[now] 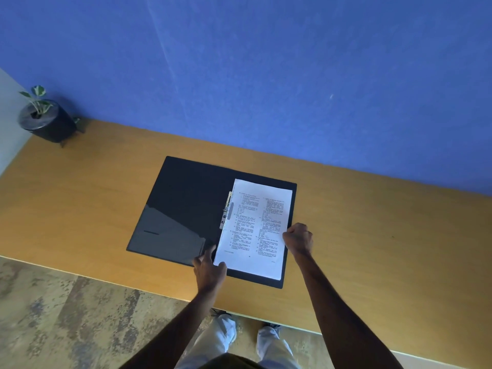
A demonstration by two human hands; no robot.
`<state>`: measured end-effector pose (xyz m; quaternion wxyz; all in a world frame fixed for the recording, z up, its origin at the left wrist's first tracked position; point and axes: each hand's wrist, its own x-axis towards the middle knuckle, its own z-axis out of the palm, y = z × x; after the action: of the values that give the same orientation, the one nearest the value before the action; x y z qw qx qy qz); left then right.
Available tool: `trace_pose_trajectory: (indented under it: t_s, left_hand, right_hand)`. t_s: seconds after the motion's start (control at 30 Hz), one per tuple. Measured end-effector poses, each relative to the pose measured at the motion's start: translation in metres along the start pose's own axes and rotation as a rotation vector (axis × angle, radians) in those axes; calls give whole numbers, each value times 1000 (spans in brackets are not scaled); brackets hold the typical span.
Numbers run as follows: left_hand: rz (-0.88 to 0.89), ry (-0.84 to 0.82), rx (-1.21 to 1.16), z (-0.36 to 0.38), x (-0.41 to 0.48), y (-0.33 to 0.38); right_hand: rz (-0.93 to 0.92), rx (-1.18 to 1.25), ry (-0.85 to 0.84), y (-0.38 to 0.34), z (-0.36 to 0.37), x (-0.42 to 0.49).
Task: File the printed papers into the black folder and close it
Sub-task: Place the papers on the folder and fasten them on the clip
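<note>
Wooden desk (372, 235), papers (255, 230) on open folder (181, 198), fingers (288, 235) gripping edges

I'm seeing dim, bluish light w/ glare sheening across the black folder (170, 230) flap; print on papers (255, 227) is blurring, unreadable; wide-angle is bending the desk (372, 235) edges.

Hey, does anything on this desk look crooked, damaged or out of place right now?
Nothing stands out. The open black folder lies flat on the wooden desk, with the white printed papers squared on its right half beside the metal clip. The small potted plant stands upright in the far corner.
</note>
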<state>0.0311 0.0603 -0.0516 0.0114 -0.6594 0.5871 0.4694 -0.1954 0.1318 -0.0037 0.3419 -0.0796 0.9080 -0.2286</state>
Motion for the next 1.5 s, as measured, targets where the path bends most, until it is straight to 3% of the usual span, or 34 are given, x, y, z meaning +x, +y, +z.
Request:
trace_pose_trajectory:
  t_s: [0.13,0.23,0.3,0.4,0.47,0.57,0.8,1.5]
  left_hand:
    - [3,-44,32,-1,-1,1]
    - [-41,21,-7,1,-3,5]
    - [-114,124,-128,4,-9,8]
    - [-375,182,-434,5,-14,10]
    - [-545,58,-601,5,-21,10]
    - [-625,-170,-721,11,-38,10]
    - [-676,-294,-900,30,-45,20]
    - [-653,-360,-962,25,-31,27]
  right_hand:
    - [4,2,-2,2,0,1]
    - [-17,-32,19,0,-2,4]
    - [-76,-60,85,-6,-3,7]
    - [-245,-122,129,-21,-6,19]
    - [-384,-211,69,-36,-8,31]
    - [-540,-437,-28,-64,-8,48]
    - [-581,-743,-148,-109,4,76]
    - [-601,-703,-101,-111,14,88]
